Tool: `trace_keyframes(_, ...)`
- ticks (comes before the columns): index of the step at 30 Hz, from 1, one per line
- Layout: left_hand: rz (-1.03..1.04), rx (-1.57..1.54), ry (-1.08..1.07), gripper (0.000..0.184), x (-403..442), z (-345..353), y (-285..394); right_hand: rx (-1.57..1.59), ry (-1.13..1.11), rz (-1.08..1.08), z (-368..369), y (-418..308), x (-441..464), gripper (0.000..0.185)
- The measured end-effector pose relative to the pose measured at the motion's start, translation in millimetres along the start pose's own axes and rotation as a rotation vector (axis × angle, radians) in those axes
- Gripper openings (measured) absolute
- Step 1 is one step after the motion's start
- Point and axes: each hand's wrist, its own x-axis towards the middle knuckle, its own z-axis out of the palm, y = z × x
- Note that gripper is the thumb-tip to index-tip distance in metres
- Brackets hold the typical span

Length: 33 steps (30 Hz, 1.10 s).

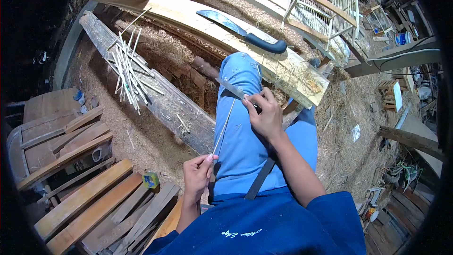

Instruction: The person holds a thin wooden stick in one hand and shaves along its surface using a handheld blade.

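Observation:
My left hand pinches the lower end of a thin light stick, which slants up across my thigh. A short knife blade points up and left from my right hand, whose fingers are closed round its handle. The stick's upper end lies just below the blade; whether they touch is unclear. A pile of similar thin sticks rests on a grey weathered plank to the left. A large knife with a black handle lies on a pale beam ahead.
A wooden cage stands at the upper right. Boards are stacked at the lower left, with a small yellow-green box on them. Shavings cover the ground. A dark strap crosses my lap.

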Motion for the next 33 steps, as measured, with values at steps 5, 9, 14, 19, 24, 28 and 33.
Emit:
trace_keyframes(5,-0.010,0.005,-0.046,0.023,13,10,9,0.040,-0.016,0.034,-4,-14,0,0.013)
trace_keyframes(9,0.048,-0.013,-0.147,0.021,46,34,21,0.068,-0.093,-0.020,-12,-18,-9,0.014)
trace_keyframes(14,0.057,0.007,-0.099,0.016,69,51,42,0.153,-0.171,-0.090,-19,-21,-20,0.014)
trace_keyframes(19,0.086,-0.012,-0.076,0.016,66,50,23,0.148,-0.128,-0.030,-14,-14,-25,0.014)
trace_keyframes(24,0.070,-0.005,-0.107,0.016,43,32,6,0.104,-0.103,0.003,-17,-15,-23,0.014)
trace_keyframes(28,0.033,-0.029,-0.092,0.015,13,11,-8,0.062,-0.096,0.012,-15,-16,-22,0.013)
trace_keyframes(33,0.110,-0.004,-0.118,0.016,-5,-9,-21,-0.036,-0.021,0.014,-10,-7,-8,0.013)
